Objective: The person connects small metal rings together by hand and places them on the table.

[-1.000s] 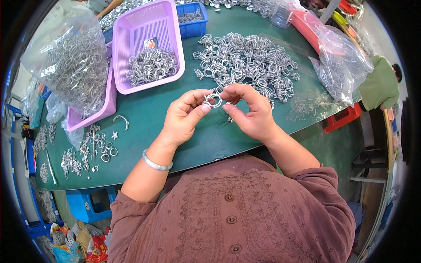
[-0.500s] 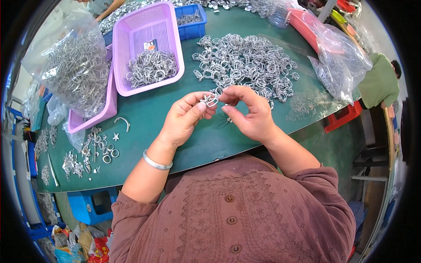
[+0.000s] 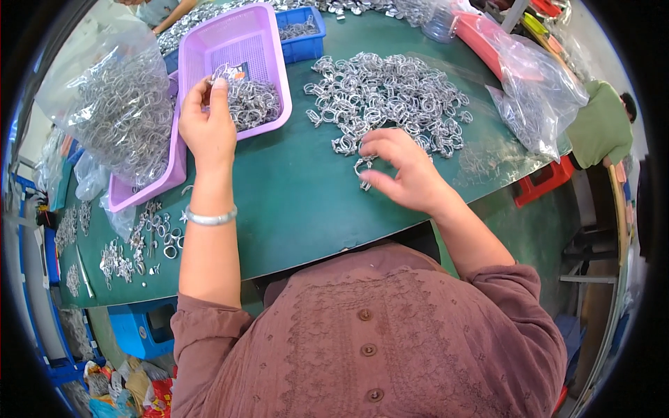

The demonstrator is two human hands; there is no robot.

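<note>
My left hand [image 3: 209,129] is raised over the near part of the purple basket [image 3: 284,104], thumb and fingers closed on a small silver metal link piece [image 3: 224,72]. Beneath it, inside the basket, lies a heap of similar silver link pieces [image 3: 256,106]. At the near edge of a large pile of silver link pieces [image 3: 390,90], my right hand [image 3: 401,171] hovers with thumb and index finger apart. A single silver link piece [image 3: 362,168] lies by those fingertips; whether they touch it, I cannot tell.
A clear bag full of silver pieces [image 3: 118,104] stands in another purple basket at the left. Loose rings and small charms [image 3: 139,244] lie on the green table [image 3: 300,230]. Behind is a blue bin [image 3: 303,45]. Two other people are partly visible at the table's far side and right.
My left hand has moved from the middle, beside my right hand, to the purple basket, carrying the link piece. My right hand has shifted slightly down toward a piece at the pile's edge.
</note>
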